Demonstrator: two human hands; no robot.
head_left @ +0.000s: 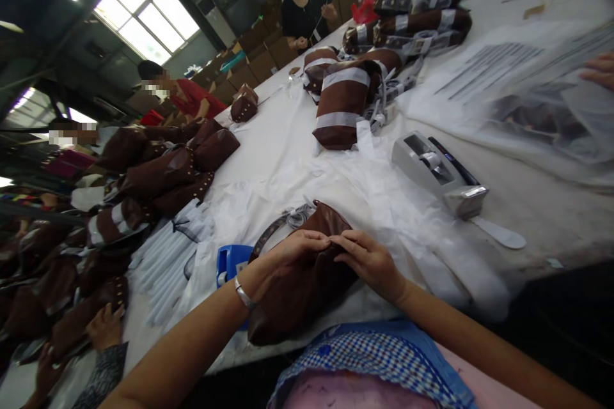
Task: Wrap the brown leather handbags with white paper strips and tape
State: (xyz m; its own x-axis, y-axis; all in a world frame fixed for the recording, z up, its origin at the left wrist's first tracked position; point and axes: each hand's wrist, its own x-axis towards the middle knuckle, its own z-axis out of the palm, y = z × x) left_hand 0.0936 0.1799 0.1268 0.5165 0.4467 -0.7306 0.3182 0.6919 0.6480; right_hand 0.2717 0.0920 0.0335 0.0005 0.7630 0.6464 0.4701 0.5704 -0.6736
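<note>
A brown bag (292, 307) is laid at the near edge of the white-covered worktop (283, 131), directly before the apron (369, 358). The step in hand is judged to be the handling of its upper edge. This edge appears to be pinched between the fingertips of the left hand (295, 250), and close beside it also by those of the right hand (371, 263); the grip of both is drawn together, not spread. For the next move, a light and even hold seems to be called for, because the material looks soft and could be easily creased.

What exactly is held, a seam or a closure, cannot be told, as it is covered by the fingers. Part of the bag is hidden by the left hand, and the strap (266, 233) is lost behind it. The blue dispenser (230, 262) is partly covered by the left forearm. At the right border, another person's hand (602, 70) is cut off, and the thing under the clear plastic (575, 108) is blurred.
</note>
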